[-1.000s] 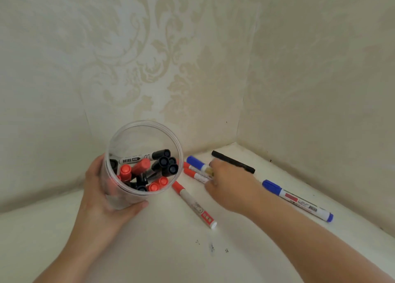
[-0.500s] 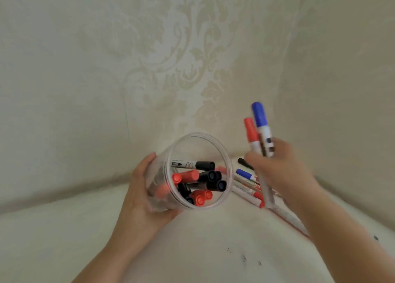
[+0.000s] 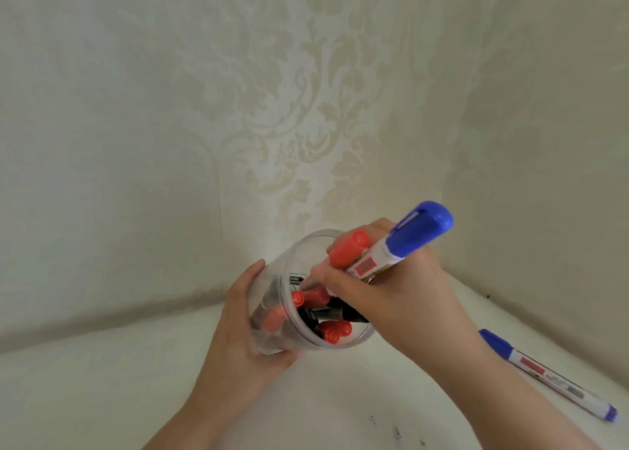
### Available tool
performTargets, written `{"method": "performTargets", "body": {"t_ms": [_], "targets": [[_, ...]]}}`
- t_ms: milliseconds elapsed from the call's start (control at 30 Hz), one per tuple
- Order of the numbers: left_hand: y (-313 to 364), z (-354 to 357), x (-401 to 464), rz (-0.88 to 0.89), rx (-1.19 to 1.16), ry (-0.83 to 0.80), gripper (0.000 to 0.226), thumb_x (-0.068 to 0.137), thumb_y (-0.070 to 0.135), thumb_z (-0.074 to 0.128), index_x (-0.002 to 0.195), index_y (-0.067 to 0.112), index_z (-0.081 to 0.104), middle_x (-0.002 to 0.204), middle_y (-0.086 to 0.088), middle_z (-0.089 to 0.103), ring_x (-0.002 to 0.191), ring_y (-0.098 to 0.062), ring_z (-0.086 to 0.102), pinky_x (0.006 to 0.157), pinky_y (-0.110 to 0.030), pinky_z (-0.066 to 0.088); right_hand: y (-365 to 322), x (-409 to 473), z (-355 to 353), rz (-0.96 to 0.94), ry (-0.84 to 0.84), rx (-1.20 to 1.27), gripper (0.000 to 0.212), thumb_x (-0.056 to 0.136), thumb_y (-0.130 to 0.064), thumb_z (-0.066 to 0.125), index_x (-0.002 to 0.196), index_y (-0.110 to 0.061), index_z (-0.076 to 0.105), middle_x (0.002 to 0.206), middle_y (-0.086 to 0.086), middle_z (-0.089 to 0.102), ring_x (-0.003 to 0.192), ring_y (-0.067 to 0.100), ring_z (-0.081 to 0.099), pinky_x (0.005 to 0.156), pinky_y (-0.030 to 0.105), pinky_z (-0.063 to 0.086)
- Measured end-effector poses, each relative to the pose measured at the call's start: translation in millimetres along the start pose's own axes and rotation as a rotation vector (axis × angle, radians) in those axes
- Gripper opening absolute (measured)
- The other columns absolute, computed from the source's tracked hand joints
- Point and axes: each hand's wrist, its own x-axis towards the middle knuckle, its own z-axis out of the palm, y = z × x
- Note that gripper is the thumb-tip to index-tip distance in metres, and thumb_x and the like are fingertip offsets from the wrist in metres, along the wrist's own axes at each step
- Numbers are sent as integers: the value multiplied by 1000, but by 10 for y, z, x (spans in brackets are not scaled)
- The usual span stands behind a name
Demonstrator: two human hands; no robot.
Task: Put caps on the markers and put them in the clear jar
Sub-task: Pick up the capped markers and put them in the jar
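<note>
Clamped in the right hand [image 3: 391, 300] is a pair of capped markers, a blue-capped marker [image 3: 408, 237] and a red-capped marker [image 3: 349, 249], caps up and their lower ends dipping into the mouth of the clear jar [image 3: 289, 272]. The left hand [image 3: 245, 334] wraps the jar's side, tilting its opening toward the person above the desk [image 3: 102, 398]. Red- and black-capped markers already crowd the inside. To finish well, I would aim the pair at a gap between those caps and loosen the grip only once both barrels are past the rim. Another blue marker [image 3: 544, 376] lies on the desk to the right, well apart from the jar.
</note>
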Motion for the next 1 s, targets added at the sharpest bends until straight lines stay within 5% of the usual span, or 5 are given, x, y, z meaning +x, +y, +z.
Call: {"method": "performTargets", "body": {"t_ms": [200, 367, 700, 833, 1000], "targets": [[-59, -28, -3, 18, 75, -14, 104, 50, 25, 87, 135, 32, 28, 127, 17, 47, 109, 5, 51, 79, 0, 38, -50, 54, -100, -4, 217, 138, 39, 58, -28, 82, 82, -31, 52, 64, -11, 56, 46, 3, 55, 46, 8, 40], [-67, -32, 7, 9, 104, 28, 103, 52, 15, 89, 133, 36, 28, 128, 15, 46, 108, 7, 50, 78, 0, 38, -27, 45, -32, 3, -76, -42, 36, 57, -33, 82, 80, -31, 55, 76, -8, 57, 62, 6, 55, 49, 14, 44], [-55, -15, -2, 50, 120, 18, 106, 49, 12, 90, 127, 45, 26, 120, 40, 40, 112, 14, 44, 82, 1, 36, 60, 75, -122, -190, -127, -178, 25, 84, -4, 57, 77, -24, 69, 74, -4, 68, 67, 10, 63, 66, 23, 50], [-105, -44, 12, -2, 93, 45, 108, 45, 18, 89, 126, 46, 24, 117, 49, 35, 107, 22, 40, 79, 6, 31, 339, 284, -493, 51, 184, 107, 30, 88, -1, 52, 78, -26, 65, 72, -5, 67, 57, 3, 62, 56, 14, 50], [-175, -48, 39, -35, 87, 93, 107, 44, 21, 89, 128, 38, 26, 121, 35, 39, 106, 23, 40, 78, 5, 32, 1138, 228, -288, 322, -360, -620, 27, 85, -25, 58, 111, -19, 60, 95, -1, 63, 83, 13, 57, 66, 14, 41]]}}
